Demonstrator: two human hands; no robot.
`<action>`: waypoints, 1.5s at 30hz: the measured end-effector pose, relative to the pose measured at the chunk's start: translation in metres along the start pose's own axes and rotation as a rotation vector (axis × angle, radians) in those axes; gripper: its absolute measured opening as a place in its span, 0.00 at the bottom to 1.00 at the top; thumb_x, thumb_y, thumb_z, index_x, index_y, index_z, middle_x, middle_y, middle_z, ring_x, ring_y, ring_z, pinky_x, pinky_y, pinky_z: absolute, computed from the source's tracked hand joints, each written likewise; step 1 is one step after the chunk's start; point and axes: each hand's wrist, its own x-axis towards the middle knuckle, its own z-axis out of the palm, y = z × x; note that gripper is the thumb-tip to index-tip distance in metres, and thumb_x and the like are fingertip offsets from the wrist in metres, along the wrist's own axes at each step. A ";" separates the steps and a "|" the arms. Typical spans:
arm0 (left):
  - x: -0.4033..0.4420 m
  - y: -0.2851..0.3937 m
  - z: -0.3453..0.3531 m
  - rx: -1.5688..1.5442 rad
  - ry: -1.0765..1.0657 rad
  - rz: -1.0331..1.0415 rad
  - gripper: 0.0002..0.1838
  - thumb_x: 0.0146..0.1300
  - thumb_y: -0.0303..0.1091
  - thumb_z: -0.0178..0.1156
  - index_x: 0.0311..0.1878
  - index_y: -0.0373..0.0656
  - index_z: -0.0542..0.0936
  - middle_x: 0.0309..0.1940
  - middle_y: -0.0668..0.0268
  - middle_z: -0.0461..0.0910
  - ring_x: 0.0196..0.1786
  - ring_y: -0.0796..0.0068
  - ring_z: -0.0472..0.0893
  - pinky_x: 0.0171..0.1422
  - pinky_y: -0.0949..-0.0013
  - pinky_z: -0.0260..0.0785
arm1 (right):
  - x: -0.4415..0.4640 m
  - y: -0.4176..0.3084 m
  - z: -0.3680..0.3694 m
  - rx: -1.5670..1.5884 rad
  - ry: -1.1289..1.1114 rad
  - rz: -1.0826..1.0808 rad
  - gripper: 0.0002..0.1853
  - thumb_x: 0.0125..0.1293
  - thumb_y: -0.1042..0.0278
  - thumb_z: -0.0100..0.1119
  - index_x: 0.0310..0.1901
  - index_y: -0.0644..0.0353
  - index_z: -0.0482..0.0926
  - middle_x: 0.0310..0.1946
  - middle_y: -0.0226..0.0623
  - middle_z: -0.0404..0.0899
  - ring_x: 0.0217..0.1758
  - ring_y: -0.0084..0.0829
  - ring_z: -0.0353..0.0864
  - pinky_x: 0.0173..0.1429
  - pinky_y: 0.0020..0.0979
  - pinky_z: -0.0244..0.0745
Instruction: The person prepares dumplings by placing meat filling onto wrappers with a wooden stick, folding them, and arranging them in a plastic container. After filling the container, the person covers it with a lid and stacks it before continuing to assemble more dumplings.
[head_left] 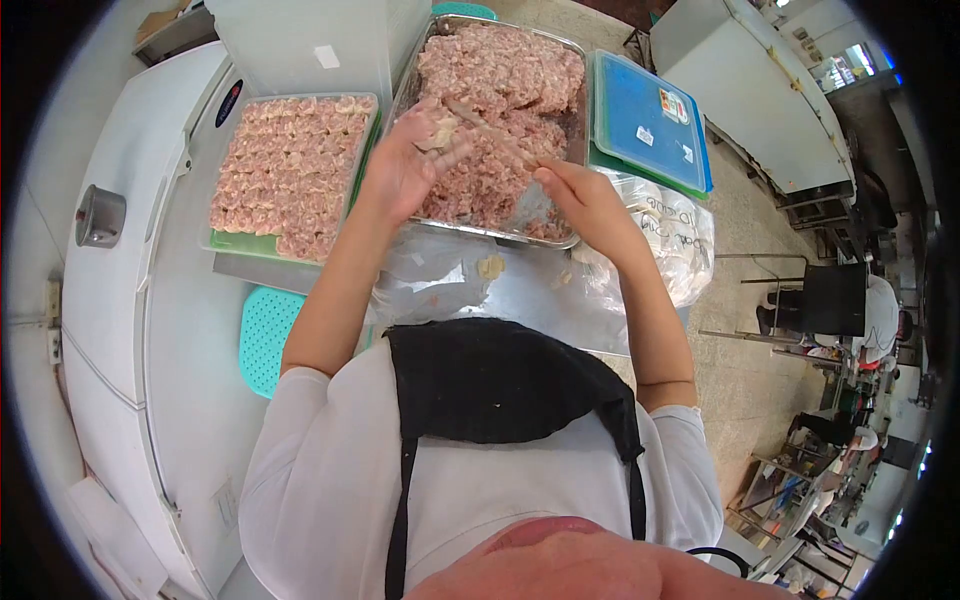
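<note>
My left hand (405, 165) is above the near left part of a metal tray (552, 240) of raw ground meat (500, 70). A small pale dumpling wrapper (441, 132) rests in its curled fingers. My right hand (590, 200) is closed around the handle end of a thin flat spatula (500, 140), whose far tip reaches the wrapper. Meat smears cover the spatula, so its material is hard to tell. To the left, a plastic tray (375, 150) holds tight rows of meat-filled dumplings (290, 170).
Plastic bags of pale wrappers (650, 225) with handwriting lie right of the meat tray. Beyond them are stacked blue and green lids (640, 115). A wrapper scrap (490, 267) lies on the metal table (535, 300). Nearby stands a turquoise perforated stool (268, 340). Other people work far right.
</note>
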 end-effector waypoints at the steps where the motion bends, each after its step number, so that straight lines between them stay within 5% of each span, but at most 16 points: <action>1: -0.004 0.001 0.002 0.000 -0.004 -0.001 0.26 0.66 0.43 0.60 0.61 0.37 0.69 0.57 0.52 0.75 0.63 0.56 0.74 0.68 0.49 0.65 | -0.001 0.001 -0.004 0.167 -0.002 0.152 0.16 0.73 0.58 0.51 0.46 0.64 0.79 0.30 0.49 0.78 0.34 0.47 0.81 0.42 0.40 0.74; 3: -0.012 0.005 0.008 0.654 -0.011 0.084 0.27 0.61 0.27 0.63 0.63 0.40 0.67 0.61 0.57 0.73 0.62 0.65 0.75 0.67 0.58 0.68 | 0.000 -0.003 -0.015 0.245 -0.134 0.246 0.17 0.73 0.57 0.50 0.47 0.65 0.79 0.30 0.49 0.80 0.36 0.47 0.81 0.42 0.39 0.74; 6: -0.008 0.018 0.013 1.396 -0.183 0.496 0.35 0.54 0.30 0.69 0.66 0.47 0.69 0.56 0.63 0.76 0.56 0.70 0.79 0.63 0.67 0.71 | -0.002 -0.018 -0.030 0.317 -0.305 0.317 0.18 0.73 0.56 0.51 0.50 0.65 0.79 0.34 0.50 0.82 0.37 0.44 0.82 0.44 0.37 0.74; 7: -0.008 0.024 0.016 1.398 -0.181 0.496 0.35 0.54 0.30 0.69 0.66 0.47 0.69 0.56 0.63 0.76 0.56 0.70 0.79 0.63 0.67 0.71 | -0.004 -0.021 -0.031 0.311 -0.334 0.299 0.19 0.73 0.56 0.52 0.52 0.65 0.79 0.37 0.50 0.83 0.38 0.40 0.83 0.45 0.35 0.74; 9: -0.008 0.030 0.020 1.038 -0.369 -0.017 0.27 0.51 0.32 0.71 0.56 0.43 0.77 0.50 0.66 0.79 0.49 0.74 0.80 0.57 0.70 0.71 | -0.008 -0.022 -0.020 0.260 -0.277 0.215 0.19 0.72 0.57 0.54 0.51 0.65 0.79 0.38 0.49 0.84 0.39 0.38 0.83 0.46 0.34 0.75; 13: 0.005 0.037 0.006 1.312 -0.592 0.074 0.20 0.51 0.35 0.72 0.46 0.40 0.81 0.42 0.63 0.81 0.46 0.74 0.79 0.52 0.70 0.71 | -0.010 0.000 0.010 0.199 -0.231 0.055 0.18 0.72 0.60 0.56 0.54 0.65 0.79 0.30 0.37 0.80 0.31 0.24 0.76 0.40 0.28 0.73; 16: 0.006 0.031 0.003 1.543 -0.562 -0.027 0.20 0.51 0.40 0.72 0.43 0.38 0.81 0.40 0.59 0.81 0.44 0.72 0.79 0.49 0.68 0.71 | -0.005 0.035 0.021 0.219 -0.227 0.096 0.17 0.70 0.60 0.57 0.53 0.63 0.80 0.36 0.41 0.83 0.34 0.30 0.81 0.42 0.30 0.76; 19: 0.013 0.010 -0.021 1.478 -0.294 -0.113 0.21 0.53 0.38 0.73 0.48 0.38 0.81 0.41 0.62 0.83 0.46 0.71 0.81 0.53 0.68 0.71 | -0.002 0.050 0.020 -0.160 0.009 -0.086 0.14 0.67 0.60 0.59 0.50 0.56 0.81 0.39 0.45 0.83 0.39 0.47 0.83 0.46 0.40 0.77; 22: 0.024 -0.003 -0.049 1.515 -0.160 0.019 0.24 0.54 0.43 0.73 0.47 0.37 0.81 0.43 0.61 0.83 0.46 0.73 0.80 0.52 0.68 0.71 | -0.013 0.016 0.032 -0.159 0.151 -0.071 0.14 0.67 0.61 0.59 0.52 0.53 0.80 0.39 0.44 0.81 0.39 0.48 0.82 0.44 0.44 0.77; 28: 0.000 -0.005 -0.028 1.651 0.001 0.008 0.36 0.52 0.50 0.72 0.61 0.40 0.73 0.51 0.54 0.80 0.53 0.59 0.79 0.58 0.62 0.70 | -0.015 0.060 0.034 -0.420 -0.115 0.192 0.14 0.69 0.57 0.54 0.50 0.52 0.80 0.39 0.46 0.81 0.41 0.48 0.81 0.44 0.46 0.75; 30: -0.011 0.012 0.001 1.251 -0.013 -0.436 0.42 0.53 0.45 0.72 0.69 0.44 0.65 0.58 0.53 0.77 0.59 0.55 0.77 0.64 0.61 0.68 | -0.027 0.073 0.021 -0.325 -0.124 0.150 0.12 0.69 0.59 0.53 0.47 0.54 0.80 0.38 0.46 0.82 0.41 0.50 0.81 0.44 0.47 0.74; 31: -0.012 0.011 0.001 1.252 -0.013 -0.437 0.42 0.53 0.45 0.72 0.69 0.44 0.65 0.58 0.53 0.77 0.59 0.55 0.77 0.64 0.61 0.68 | -0.029 0.063 0.007 -0.209 -0.127 0.185 0.13 0.69 0.60 0.54 0.47 0.58 0.81 0.37 0.45 0.83 0.42 0.48 0.82 0.46 0.44 0.75; 33: -0.015 0.007 0.000 1.530 -0.196 0.205 0.40 0.55 0.42 0.71 0.68 0.40 0.65 0.61 0.57 0.75 0.62 0.63 0.75 0.67 0.61 0.66 | -0.036 0.054 -0.006 -0.017 -0.056 0.174 0.15 0.69 0.60 0.55 0.49 0.60 0.81 0.39 0.45 0.84 0.43 0.45 0.83 0.48 0.40 0.76; 37: -0.021 0.005 0.030 1.449 -0.241 0.304 0.36 0.55 0.41 0.72 0.65 0.41 0.70 0.60 0.58 0.75 0.64 0.64 0.73 0.68 0.61 0.64 | -0.038 0.027 -0.029 0.277 -0.157 0.170 0.19 0.69 0.58 0.58 0.54 0.64 0.80 0.49 0.47 0.83 0.49 0.39 0.84 0.55 0.32 0.74; 40: -0.024 0.001 0.042 1.410 -0.269 -0.177 0.32 0.52 0.40 0.73 0.60 0.41 0.74 0.60 0.57 0.75 0.65 0.63 0.71 0.69 0.60 0.62 | -0.041 0.027 -0.008 0.311 -0.208 0.032 0.19 0.70 0.59 0.57 0.54 0.64 0.80 0.48 0.46 0.83 0.48 0.38 0.84 0.53 0.32 0.75; 45: -0.035 -0.018 0.040 1.646 -0.160 0.212 0.27 0.49 0.45 0.74 0.47 0.38 0.80 0.45 0.55 0.82 0.51 0.59 0.80 0.58 0.62 0.70 | -0.044 0.029 -0.048 -0.176 -0.092 -0.051 0.15 0.66 0.58 0.60 0.50 0.56 0.82 0.37 0.44 0.82 0.39 0.46 0.81 0.44 0.38 0.76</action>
